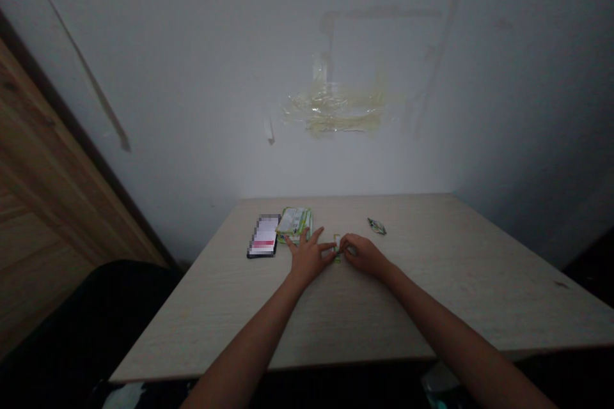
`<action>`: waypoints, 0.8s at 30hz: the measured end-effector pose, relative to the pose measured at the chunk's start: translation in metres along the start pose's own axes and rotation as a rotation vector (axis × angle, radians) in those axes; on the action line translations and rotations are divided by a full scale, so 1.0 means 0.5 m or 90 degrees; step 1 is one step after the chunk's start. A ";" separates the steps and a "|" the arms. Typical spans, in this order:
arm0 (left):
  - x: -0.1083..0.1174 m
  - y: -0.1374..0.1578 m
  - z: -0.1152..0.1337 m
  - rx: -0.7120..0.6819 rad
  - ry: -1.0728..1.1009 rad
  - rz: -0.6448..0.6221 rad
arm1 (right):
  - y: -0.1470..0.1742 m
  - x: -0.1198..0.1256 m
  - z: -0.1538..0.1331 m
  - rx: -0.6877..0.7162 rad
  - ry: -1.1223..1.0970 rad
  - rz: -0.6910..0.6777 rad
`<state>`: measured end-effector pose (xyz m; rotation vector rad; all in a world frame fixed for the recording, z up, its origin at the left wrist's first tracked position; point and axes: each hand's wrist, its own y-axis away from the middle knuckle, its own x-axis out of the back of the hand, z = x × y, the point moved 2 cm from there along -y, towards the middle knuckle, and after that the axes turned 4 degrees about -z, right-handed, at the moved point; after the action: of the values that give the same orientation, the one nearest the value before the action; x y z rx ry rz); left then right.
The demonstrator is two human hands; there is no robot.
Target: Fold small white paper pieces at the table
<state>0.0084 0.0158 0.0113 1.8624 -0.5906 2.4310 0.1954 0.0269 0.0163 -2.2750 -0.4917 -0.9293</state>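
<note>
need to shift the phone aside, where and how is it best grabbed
Probably by the long left edge, coming from the left. The phone lies flat, screen up, on the table, so only a thin edge offers a hold. The packets and left hand crowd its right side.

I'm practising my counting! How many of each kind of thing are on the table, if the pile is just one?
Phone: 1
Pile of green-and-white packets: 1
Small partly green pieces, a near piece and a far piece: 2
Total: 4
</note>
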 end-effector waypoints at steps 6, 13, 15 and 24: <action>0.004 0.001 0.001 0.021 -0.012 -0.005 | 0.007 0.003 -0.015 0.007 -0.042 -0.004; 0.007 -0.001 0.000 0.032 -0.030 -0.010 | 0.011 0.003 -0.017 0.009 -0.094 -0.004; 0.006 -0.002 -0.001 0.027 -0.033 -0.002 | 0.011 0.002 -0.015 0.005 -0.118 -0.016; -0.004 -0.015 -0.007 0.032 -0.042 0.025 | 0.013 0.003 -0.023 0.000 -0.155 -0.034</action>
<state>0.0074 0.0245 0.0107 1.9758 -0.5788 2.4392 0.1947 0.0145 0.0211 -2.3983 -0.6598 -0.6801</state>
